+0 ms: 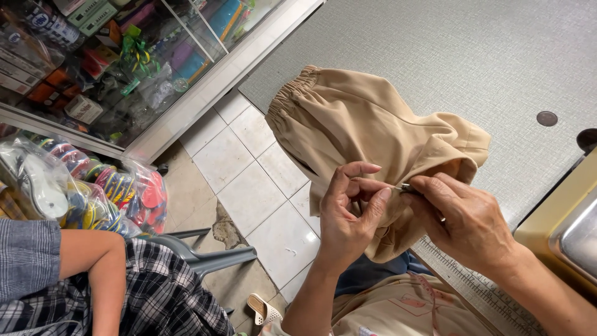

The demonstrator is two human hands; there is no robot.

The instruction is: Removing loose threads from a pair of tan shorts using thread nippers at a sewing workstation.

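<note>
Fingers of both hands pinch small metal tool against smooth tan garment, gathered waistband.

Counts only: my two hands, left and right, one grip each. One tan garment. One small metal tool between my fingers. One grey counter. One ruler along its edge. One glass display case. One second person's arm. One sandal on the floor.

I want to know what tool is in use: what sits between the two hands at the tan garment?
In the head view, a small metal tool tip bridges left hand and right hand, over the tan garment.
</note>
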